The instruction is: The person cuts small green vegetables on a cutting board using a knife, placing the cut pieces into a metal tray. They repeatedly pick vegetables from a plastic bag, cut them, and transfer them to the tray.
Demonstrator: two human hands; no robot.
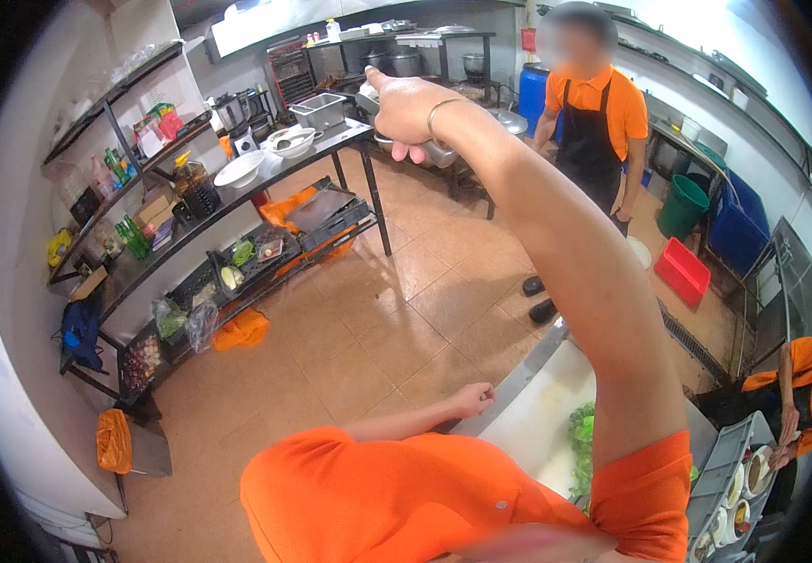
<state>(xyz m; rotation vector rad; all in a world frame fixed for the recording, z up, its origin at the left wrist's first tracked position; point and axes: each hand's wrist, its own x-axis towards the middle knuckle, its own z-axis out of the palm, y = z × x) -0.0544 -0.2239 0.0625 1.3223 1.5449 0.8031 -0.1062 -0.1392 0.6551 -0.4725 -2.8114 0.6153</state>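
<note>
My right arm stretches far forward and up across the view. At its end, my right hand points with the index finger, the other fingers folded under; I see nothing held in it. A thin bangle circles the wrist. Low at the middle, my left hand is loosely curled, with no object visible in it, beside the edge of a metal worktable. On that table lies a white cutting board with green leafy vegetables, partly hidden by my right arm.
A co-worker in a dark apron stands ahead. Another person's hands are over a grey tray of containers at right. A long shelf table along the left holds white bowls, an oil jug and vegetable crates.
</note>
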